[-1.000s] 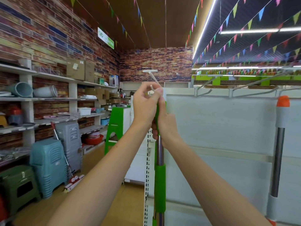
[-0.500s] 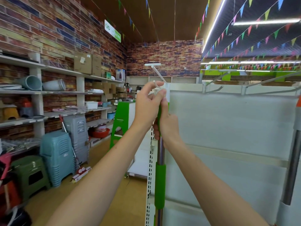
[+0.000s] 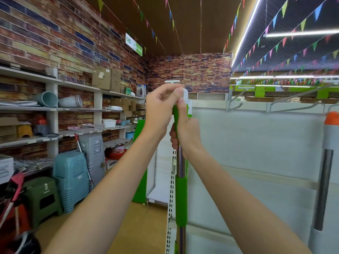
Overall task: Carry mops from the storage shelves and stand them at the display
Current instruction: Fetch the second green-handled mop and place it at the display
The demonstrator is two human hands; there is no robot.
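Hanging step, looks like: right hand [image 3: 187, 132] grips the green-and-steel mop handle [image 3: 180, 180] upright against the white display panel [image 3: 256, 143], left hand [image 3: 161, 109] pinches its white top loop [image 3: 184, 94]. Next it probably needs hooking on.

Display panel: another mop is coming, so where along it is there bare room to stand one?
Bare panel lies between the green-handled mop, held by both hands, and the orange-capped mop at right. Left, by the perforated upright and the storage shelves, it is crowded.
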